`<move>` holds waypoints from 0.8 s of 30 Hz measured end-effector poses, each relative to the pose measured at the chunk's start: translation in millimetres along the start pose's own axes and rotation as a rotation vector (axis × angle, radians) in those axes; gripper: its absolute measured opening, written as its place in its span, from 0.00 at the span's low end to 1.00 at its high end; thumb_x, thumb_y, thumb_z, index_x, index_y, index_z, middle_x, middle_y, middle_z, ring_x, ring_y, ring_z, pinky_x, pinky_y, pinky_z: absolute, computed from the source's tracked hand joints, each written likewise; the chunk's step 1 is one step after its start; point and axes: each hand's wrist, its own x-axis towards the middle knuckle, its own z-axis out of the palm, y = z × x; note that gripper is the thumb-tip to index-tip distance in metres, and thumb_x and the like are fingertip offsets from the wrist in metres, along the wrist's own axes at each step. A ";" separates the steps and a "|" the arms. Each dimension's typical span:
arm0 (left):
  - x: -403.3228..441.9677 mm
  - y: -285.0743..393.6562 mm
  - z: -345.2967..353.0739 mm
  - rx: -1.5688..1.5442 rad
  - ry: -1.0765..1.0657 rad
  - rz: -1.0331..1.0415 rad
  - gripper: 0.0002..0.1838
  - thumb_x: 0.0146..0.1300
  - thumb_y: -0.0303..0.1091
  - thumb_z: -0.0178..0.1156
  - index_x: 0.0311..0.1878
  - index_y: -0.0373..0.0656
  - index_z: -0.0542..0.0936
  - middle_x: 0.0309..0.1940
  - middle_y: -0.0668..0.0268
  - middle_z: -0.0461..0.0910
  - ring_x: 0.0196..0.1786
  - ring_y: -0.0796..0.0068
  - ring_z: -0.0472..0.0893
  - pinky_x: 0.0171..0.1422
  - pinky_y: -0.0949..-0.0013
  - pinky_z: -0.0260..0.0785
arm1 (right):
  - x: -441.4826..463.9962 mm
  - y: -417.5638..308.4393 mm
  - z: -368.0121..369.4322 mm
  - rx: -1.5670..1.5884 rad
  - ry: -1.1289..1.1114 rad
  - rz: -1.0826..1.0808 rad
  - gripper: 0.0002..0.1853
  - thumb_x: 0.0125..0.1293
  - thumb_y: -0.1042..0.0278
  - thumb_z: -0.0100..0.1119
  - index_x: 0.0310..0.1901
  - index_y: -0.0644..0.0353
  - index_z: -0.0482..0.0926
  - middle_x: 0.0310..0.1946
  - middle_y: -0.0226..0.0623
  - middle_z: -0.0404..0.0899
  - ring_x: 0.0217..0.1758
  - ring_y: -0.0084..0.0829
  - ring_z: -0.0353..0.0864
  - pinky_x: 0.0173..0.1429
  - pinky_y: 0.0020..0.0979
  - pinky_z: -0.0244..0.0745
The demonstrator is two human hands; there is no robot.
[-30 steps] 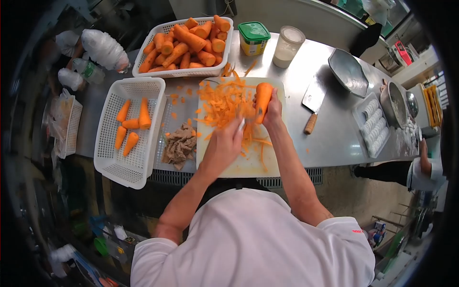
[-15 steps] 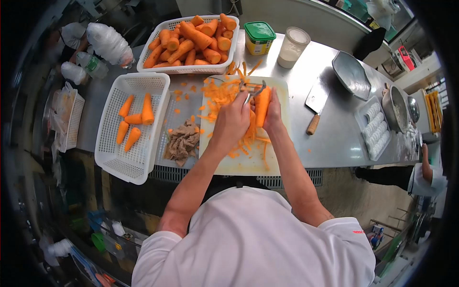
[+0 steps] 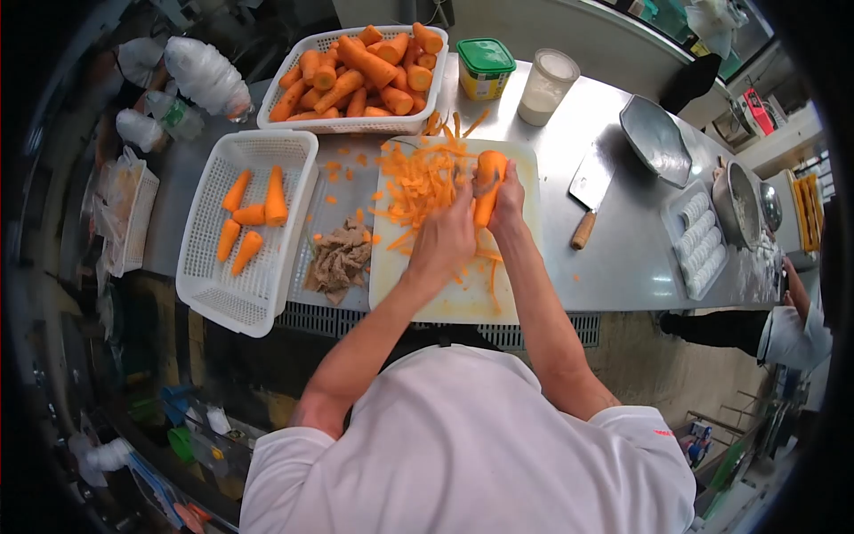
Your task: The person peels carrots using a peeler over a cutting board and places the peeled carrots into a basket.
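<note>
My left hand [image 3: 445, 236] is closed around a peeler [image 3: 481, 185], which is blurred and lies against the side of a carrot [image 3: 491, 169]. My right hand [image 3: 508, 200] grips that carrot from the right, holding it upright with its thick end away from me. Both hands are above a white cutting board [image 3: 525, 267]. Orange carrot peelings [image 3: 414, 178] are heaped on the board left of the carrot, and a few long strips hang near its front edge. The peeler's handle is mostly hidden in my left fingers.
A white basket [image 3: 203, 276] holding several carrots is at left; a fuller carrot basket [image 3: 276, 118] stands behind. A crumpled brown cloth [image 3: 340, 258] lies beside the board. Rightward are a cleaver [image 3: 591, 182], a metal tray [image 3: 656, 142] and a tray of white rolls [image 3: 696, 240]. Another person's arm [image 3: 796, 289] shows far right.
My left hand has moved down towards me with the peeler along the carrot. The carrot's thick end now shows more upright in my right hand.
</note>
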 end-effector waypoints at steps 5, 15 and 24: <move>-57.1 4.7 -28.7 -0.081 -0.236 -0.083 0.16 0.69 0.28 0.53 0.57 0.33 0.77 0.33 0.41 0.80 0.38 0.41 0.82 0.41 0.55 0.73 | 17.7 0.2 -38.5 0.083 -0.071 -0.024 0.32 0.78 0.36 0.34 0.54 0.62 0.74 0.38 0.40 0.80 0.37 0.34 0.79 0.39 0.36 0.79; -46.2 2.7 -18.6 -0.016 -0.101 0.043 0.17 0.69 0.29 0.54 0.57 0.31 0.77 0.34 0.41 0.80 0.39 0.42 0.82 0.41 0.56 0.74 | 15.4 -4.7 -20.6 0.160 -0.047 0.021 0.32 0.78 0.36 0.35 0.54 0.61 0.74 0.35 0.38 0.79 0.34 0.32 0.79 0.37 0.33 0.79; -6.6 -3.1 -3.9 0.029 0.033 0.049 0.18 0.68 0.28 0.55 0.59 0.33 0.77 0.36 0.41 0.81 0.40 0.42 0.82 0.43 0.55 0.74 | 2.2 5.2 3.3 0.004 -0.009 -0.009 0.32 0.80 0.39 0.30 0.56 0.63 0.73 0.39 0.41 0.81 0.35 0.31 0.79 0.40 0.34 0.79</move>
